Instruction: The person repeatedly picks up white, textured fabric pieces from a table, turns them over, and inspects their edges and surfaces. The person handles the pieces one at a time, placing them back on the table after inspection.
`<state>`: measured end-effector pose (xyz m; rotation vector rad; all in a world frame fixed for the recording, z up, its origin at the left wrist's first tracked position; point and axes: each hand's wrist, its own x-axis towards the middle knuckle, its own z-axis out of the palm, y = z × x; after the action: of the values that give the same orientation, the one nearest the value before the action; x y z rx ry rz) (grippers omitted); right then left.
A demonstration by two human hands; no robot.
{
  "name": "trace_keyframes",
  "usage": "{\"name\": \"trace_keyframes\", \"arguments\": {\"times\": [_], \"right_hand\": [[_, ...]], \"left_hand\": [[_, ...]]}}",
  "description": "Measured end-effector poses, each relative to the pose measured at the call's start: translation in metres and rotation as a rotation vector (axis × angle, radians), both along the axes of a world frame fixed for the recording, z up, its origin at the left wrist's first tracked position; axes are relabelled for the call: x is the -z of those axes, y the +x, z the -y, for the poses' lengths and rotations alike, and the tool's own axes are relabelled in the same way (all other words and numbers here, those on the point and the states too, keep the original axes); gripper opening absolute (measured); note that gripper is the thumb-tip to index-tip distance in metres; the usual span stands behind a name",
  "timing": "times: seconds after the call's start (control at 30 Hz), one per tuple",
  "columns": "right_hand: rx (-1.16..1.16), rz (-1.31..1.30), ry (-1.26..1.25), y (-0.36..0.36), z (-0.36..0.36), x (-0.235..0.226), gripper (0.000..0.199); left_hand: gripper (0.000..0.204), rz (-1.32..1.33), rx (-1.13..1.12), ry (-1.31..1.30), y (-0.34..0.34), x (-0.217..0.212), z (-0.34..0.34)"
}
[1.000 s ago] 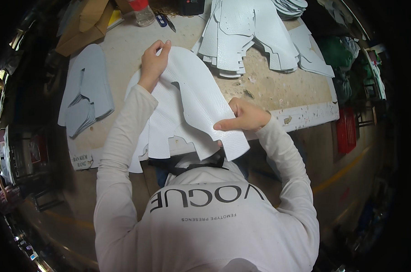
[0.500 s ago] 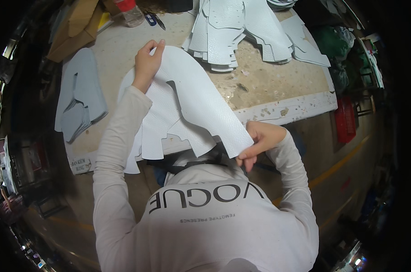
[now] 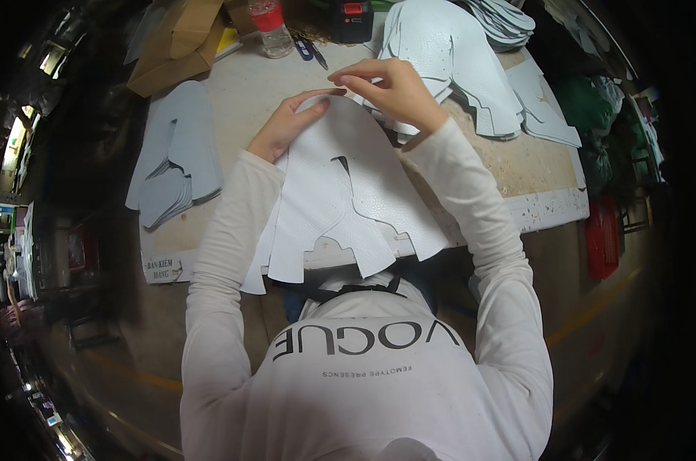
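A white pebbled leather cut piece [image 3: 386, 177], rounded at the top with a central slit and splayed legs, lies over the table's near edge. Another white piece shows beneath it along the left side. My left hand [image 3: 290, 127] grips the rounded top, thumb over the surface and fingers along the far edge. Just beyond that edge is my right hand [image 3: 398, 91], its thumb and forefinger drawn together close to the left fingertips. Whether anything small is in that pinch, I cannot make out.
Grey cut pieces [image 3: 171, 154] lie stacked at left. White cut pieces [image 3: 471, 69] are piled at the back right. Along the back are a cardboard box [image 3: 183, 46], a red-labelled bottle [image 3: 271, 31], a pen [image 3: 319, 55] and a black-and-red device [image 3: 352, 21]. A red crate [image 3: 603, 238] stands right of the table.
My right hand has let go of the piece's lower right corner and moved up to its top edge. That corner has settled down. The left hand still holds the top.
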<state>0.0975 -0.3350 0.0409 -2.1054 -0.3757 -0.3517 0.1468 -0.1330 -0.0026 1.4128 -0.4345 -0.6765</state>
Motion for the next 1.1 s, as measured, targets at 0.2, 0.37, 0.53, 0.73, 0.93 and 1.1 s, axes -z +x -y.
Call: {"name": "trace_keyframes", "arguments": {"times": [0.2,0.37,0.53,0.73,0.93,1.1], "right_hand": [[0.029,-0.191,0.016,0.027,-0.030,0.045,0.037],[0.147,-0.282,0.018,0.023,-0.038,0.063,0.042],[0.352,-0.303,-0.066,0.029,-0.048,0.065,0.046],[0.372,-0.296,-0.085,0.031,-0.050,0.067,0.048],[0.363,-0.304,-0.110,0.033,-0.049,0.068,0.050],[0.353,-0.298,-0.128,0.032,-0.048,0.066,0.050]], "left_hand": [[0.028,-0.068,-0.007,-0.011,0.009,0.010,-0.007],[0.031,-0.115,-0.015,0.147,0.010,0.016,-0.004],[0.040,-0.019,-0.073,0.306,-0.017,0.007,-0.018],[0.044,-0.130,-0.070,0.308,-0.065,-0.003,-0.046],[0.048,-0.202,-0.095,0.325,-0.113,-0.005,-0.070],[0.039,-0.171,-0.110,0.308,-0.147,-0.010,-0.085]]}}
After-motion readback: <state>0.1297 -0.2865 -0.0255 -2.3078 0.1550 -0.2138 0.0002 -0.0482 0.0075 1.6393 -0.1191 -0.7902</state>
